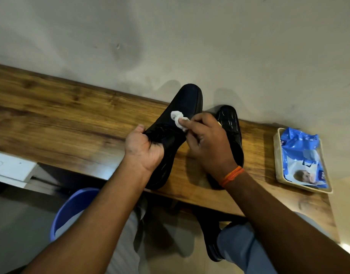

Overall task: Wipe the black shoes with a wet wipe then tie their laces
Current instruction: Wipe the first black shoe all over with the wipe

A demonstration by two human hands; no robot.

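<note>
A matte black shoe (182, 107) is tilted up over the wooden table (61, 115), toe pointing at the wall. My left hand (142, 149) grips it around the opening, near the laces. My right hand (205, 141) pinches a crumpled white wet wipe (179, 119) and presses it on the shoe's upper. A second, glossy black shoe (230, 125) lies on the table just to the right, partly hidden behind my right hand and wrist.
A beige tray (279, 165) at the table's right end holds a blue pack of wet wipes (302, 161). The wall runs right behind the table. Below the table edge are a blue bucket (71, 210), my knees and a dark shoe on the floor (211, 244).
</note>
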